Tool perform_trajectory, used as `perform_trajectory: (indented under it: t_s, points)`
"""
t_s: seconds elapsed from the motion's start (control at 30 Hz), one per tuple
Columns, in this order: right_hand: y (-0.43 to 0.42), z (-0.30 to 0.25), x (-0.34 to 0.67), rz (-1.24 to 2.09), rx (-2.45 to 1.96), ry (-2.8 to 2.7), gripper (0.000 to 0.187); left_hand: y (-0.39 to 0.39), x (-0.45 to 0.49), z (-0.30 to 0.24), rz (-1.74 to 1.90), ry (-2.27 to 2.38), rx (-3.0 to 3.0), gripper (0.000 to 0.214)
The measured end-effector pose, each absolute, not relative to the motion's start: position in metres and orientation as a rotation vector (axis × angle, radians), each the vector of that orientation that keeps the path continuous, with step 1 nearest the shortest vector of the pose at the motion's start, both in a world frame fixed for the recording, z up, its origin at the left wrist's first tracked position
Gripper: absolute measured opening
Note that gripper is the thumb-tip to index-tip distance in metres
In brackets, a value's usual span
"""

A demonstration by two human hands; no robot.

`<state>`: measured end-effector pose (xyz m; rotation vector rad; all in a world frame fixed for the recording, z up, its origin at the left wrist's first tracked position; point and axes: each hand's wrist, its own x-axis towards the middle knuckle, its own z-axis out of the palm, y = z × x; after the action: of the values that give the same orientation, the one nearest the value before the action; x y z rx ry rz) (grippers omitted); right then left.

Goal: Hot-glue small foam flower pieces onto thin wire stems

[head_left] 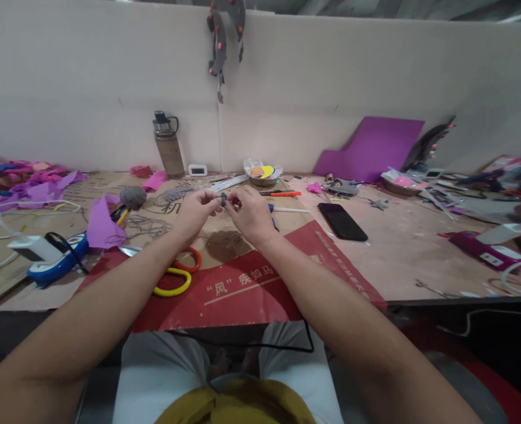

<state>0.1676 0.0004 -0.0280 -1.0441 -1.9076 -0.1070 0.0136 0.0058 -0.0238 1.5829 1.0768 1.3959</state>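
Just above the table, my left hand [199, 211] and my right hand [250, 213] meet fingertip to fingertip. Between them they pinch a small dark grey piece [224, 199], too small to name. Below my left forearm lie scissors [172, 282] with one yellow and one red handle loop. Grey yarn [148, 227] lies in loose strands left of my left hand, with a grey yarn ball [133, 197] behind it. An orange pen-like tool [284, 193] rests just beyond my right hand. Under my arms spreads a red printed sheet [246, 294].
A black phone [342, 222] lies to the right. Behind stand a water bottle [169, 147], a small white clock [197, 170] and a bowl [264, 175] of scraps. Power strips [59, 262] with cables sit at the left and right. A purple sheet [370, 147] leans on the wall.
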Motion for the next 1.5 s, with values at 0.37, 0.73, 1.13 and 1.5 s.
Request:
perform_trajectory:
  t_s: [0.37,0.73,1.13,1.5]
  points:
    - [0.002,-0.029,0.165,-0.025,-1.081,-1.85,0.008,0.005,0.012,-0.02,1.35,1.161,1.809,0.013]
    - [-0.005,-0.022,0.17,0.449,-0.889,-1.647,0.005,0.02,0.007,-0.027,1.438,1.025,1.308,0.018]
    - [-0.001,-0.026,0.17,0.081,-0.918,-1.825,0.009,0.015,0.012,-0.029,1.338,0.983,1.394,0.018]
    - [-0.002,-0.027,0.171,0.034,-0.982,-1.866,0.007,0.011,0.012,-0.029,1.329,1.038,1.615,0.017]
